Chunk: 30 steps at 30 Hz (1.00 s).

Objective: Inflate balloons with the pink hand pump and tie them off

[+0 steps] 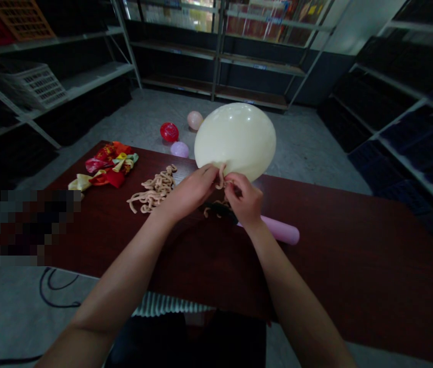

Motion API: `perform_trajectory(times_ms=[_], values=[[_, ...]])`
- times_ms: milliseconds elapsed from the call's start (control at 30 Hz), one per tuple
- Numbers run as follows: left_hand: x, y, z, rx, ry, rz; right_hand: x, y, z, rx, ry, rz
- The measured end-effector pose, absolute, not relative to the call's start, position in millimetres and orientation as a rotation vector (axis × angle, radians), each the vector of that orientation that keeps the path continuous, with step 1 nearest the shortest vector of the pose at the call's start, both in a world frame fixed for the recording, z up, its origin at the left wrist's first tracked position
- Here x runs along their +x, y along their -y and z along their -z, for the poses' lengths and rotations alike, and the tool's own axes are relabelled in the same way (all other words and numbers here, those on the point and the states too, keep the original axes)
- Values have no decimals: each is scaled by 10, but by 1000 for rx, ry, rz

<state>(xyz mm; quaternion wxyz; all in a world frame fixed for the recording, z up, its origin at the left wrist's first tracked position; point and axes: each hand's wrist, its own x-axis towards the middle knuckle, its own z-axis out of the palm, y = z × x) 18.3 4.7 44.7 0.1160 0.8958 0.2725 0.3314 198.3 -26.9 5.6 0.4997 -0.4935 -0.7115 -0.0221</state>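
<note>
A large inflated cream balloon (235, 139) hovers over the dark red table (354, 266). My left hand (191, 191) pinches the balloon's neck from the left. My right hand (245, 199) pinches the same neck from the right, fingers curled round it. Both hands meet just under the balloon. A pink cylinder, seemingly a hand pump (279, 230), lies on the table behind my right wrist. A heap of beige uninflated balloons (155, 190) lies left of my left hand.
Coloured uninflated balloons (107, 166) lie at the table's far left. A red (169, 131), a pink (195, 120) and a lilac inflated balloon (180, 149) rest on the floor beyond. Metal shelving lines the walls. A black cable (53, 289) runs along the floor at left.
</note>
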Motion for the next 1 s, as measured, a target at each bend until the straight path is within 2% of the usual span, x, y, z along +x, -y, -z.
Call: perform_trajectory(times_ms=[333, 700, 1000], values=[[112, -101, -438, 2771, -926, -964, 2012, 274, -104, -1101, 1796, -206], [149, -31, -513, 2953, -964, -847, 2021, 277, -149, -1192, 1787, -265], [139, -16, -452, 2754, -815, -1241, 1968, 270, -257, -970, 1449, -975]])
